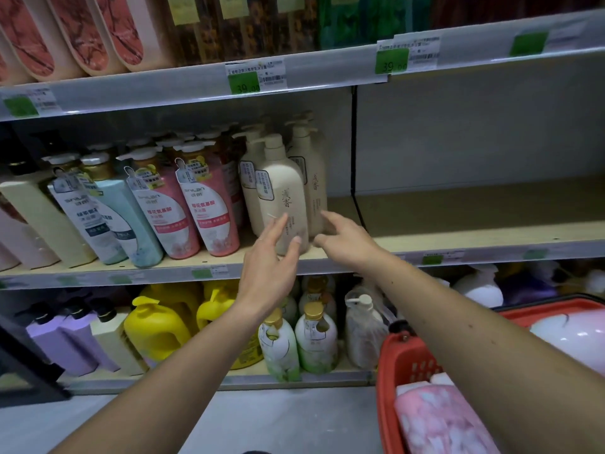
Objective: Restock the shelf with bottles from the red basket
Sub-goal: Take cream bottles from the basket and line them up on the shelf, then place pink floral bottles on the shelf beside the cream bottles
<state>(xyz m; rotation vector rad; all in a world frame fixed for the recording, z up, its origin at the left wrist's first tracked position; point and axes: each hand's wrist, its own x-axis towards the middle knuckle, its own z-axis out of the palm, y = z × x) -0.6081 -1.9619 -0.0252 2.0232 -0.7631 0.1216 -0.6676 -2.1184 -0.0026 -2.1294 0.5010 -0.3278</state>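
On the middle shelf point(458, 237), against the front beige pump bottle point(281, 194): left hand point(271, 257), fingers straight and spread, thumb tip at the bottle's lower right edge, gripping nothing. Just beside, right hand point(343, 239), fingers loosely extended toward the bottle behind, contact unclear. Left of these, pink bottles point(209, 208). Lower right, red basket point(406, 365) holding pink packs.

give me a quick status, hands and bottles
Left hand and right hand open at front beige bottle, middle shelf. Red basket still stocked. Nothing blocking.
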